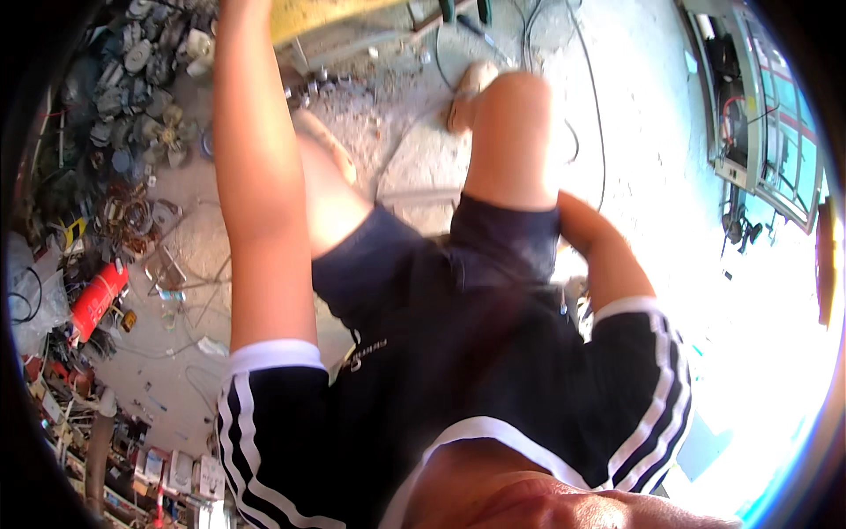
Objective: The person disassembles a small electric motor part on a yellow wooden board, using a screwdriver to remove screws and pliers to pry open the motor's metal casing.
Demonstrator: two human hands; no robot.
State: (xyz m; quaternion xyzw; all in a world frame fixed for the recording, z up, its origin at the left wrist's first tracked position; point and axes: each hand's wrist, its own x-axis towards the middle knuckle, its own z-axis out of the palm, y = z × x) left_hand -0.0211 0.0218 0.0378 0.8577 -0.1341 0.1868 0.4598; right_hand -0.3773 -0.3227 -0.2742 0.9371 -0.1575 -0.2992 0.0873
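Head view: metal parts (132,62) crowd the dusty floor (181,410); I cannot tell either grip.

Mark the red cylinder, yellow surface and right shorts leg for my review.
Red cylinder (99,300): head view, middle of its side.
Yellow surface (328,16): head view, middle of its visible part.
Right shorts leg (504,238): head view, upper front.

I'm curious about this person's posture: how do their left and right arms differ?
The left arm stretches past the picture's top edge, while the right arm is partly hidden by the right leg. More of the left arm shows than of the right arm. Both are bare below short black sleeves with white trim.
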